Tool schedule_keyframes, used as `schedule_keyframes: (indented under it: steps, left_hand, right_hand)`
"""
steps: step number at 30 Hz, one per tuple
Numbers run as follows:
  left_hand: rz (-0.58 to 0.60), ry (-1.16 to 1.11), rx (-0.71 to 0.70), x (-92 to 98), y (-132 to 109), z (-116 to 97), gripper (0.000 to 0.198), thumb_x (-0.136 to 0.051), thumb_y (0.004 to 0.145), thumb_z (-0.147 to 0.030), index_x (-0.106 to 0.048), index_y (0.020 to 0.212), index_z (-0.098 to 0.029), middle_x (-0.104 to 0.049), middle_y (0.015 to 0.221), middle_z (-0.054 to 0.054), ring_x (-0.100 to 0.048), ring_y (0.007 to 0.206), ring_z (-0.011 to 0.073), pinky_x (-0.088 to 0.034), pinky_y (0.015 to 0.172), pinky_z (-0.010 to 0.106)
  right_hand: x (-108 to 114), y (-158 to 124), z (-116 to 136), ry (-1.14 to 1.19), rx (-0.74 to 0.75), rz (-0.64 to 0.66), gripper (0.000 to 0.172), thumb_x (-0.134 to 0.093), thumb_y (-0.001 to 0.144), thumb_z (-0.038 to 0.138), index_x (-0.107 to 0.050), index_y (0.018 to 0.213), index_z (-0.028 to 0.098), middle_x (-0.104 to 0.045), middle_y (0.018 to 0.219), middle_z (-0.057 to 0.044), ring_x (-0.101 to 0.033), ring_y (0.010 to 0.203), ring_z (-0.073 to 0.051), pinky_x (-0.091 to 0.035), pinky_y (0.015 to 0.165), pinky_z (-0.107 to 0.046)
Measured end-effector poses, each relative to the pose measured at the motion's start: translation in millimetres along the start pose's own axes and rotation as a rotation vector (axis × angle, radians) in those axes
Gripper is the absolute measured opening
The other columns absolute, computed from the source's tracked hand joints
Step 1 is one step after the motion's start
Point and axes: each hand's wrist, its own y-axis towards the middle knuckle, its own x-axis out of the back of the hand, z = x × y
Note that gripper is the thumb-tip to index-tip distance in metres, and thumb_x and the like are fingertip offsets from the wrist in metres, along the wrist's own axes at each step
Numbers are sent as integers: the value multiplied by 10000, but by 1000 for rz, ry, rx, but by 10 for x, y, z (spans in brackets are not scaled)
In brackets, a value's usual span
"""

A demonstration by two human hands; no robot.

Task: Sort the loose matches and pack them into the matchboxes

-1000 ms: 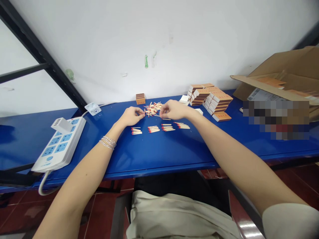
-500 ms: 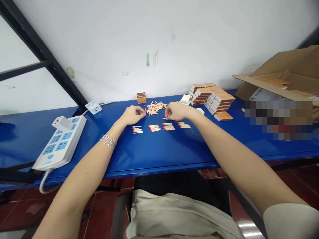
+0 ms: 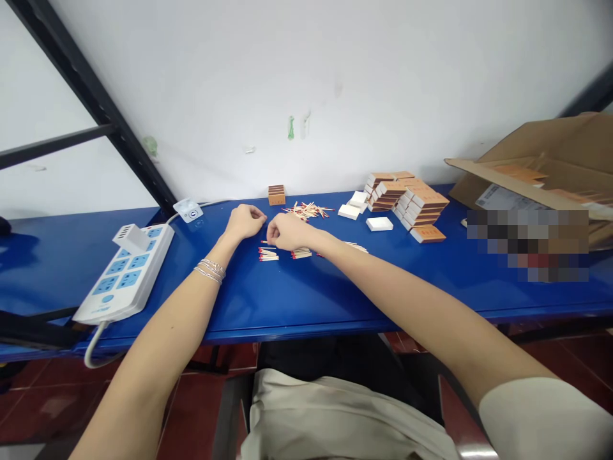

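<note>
"What's the right hand [image 3: 286,232] got?"

"A match [image 3: 265,242] — pinched in the fingertips, its end poking out to the left, just beyond the leftmost bundle [image 3: 269,255]."

"And the left hand [image 3: 245,222]?"

"Just beside it, over the blue table [image 3: 297,303], thumb and fingers drawn close together. Whether anything's between them, I can't tell from here."

"How many bundles?"

"Four, in a row, red tips to the left where they show. The second bundle [image 3: 301,253] is near the right hand; the right forearm [image 3: 397,284] hides most of the third bundle [image 3: 320,255] and part of the fourth bundle [image 3: 357,247]."

"Any loose ones?"

"A messy pile [image 3: 311,211] beyond the right hand, near the small stack [image 3: 276,195] by the wall [image 3: 215,96]."

"And off to the right?"

"White trays [image 3: 380,223], then stacked matchboxes [image 3: 424,198] — with the carton [image 3: 517,167] past those."
</note>
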Motion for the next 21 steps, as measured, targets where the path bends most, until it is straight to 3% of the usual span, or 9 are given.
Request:
schedule_keyframes:
  steps: [4,10,13,17,21]
  left_hand:
    - [12,-5,-14,-5,-4,-6,190,-632,777,-254,-764,885,-172,-766,980,96,-693,951,245,-522,843,291]
    - [24,-25,-8,-34,30,30,181,-662,772,-284,-763,889,-189,-766,948,80,-694,919,229,-527,842,292]
    - [38,-18,-1,-45,38,31,171,-667,778,-291,-761,882,-194,-765,929,77,-696,881,223,-529,823,295]
    - [32,-21,-8,-52,44,30,160,-675,779,-300,-760,870,-199,-762,920,75,-691,873,222,-528,807,293]
    - [41,-18,-9,-51,46,25,154,-673,775,-290,-758,871,-204,-766,926,66,-690,888,215,-528,810,284]
  right_hand:
    - [119,14,-11,53,16,99,220,-610,704,80,-781,822,153,-774,852,-42,-683,757,-153,-465,655,-205]
    - [381,48,-444,-50,-217,-79,208,-656,720,98,-776,888,124,-771,873,-79,-686,780,-156,-467,662,-194]
    - [348,69,-579,-87,-305,-79,171,-700,727,175,-777,876,141,-771,892,-77,-691,819,-171,-469,675,-201]
    - [266,74,-608,-69,-292,-69,157,-696,721,150,-767,862,152,-767,892,-65,-692,854,-174,-468,686,-198]
    - [272,38,-630,-101,-274,-86,271,-695,716,125,-752,979,151,-754,955,-77,-682,877,-186,-464,702,-212]
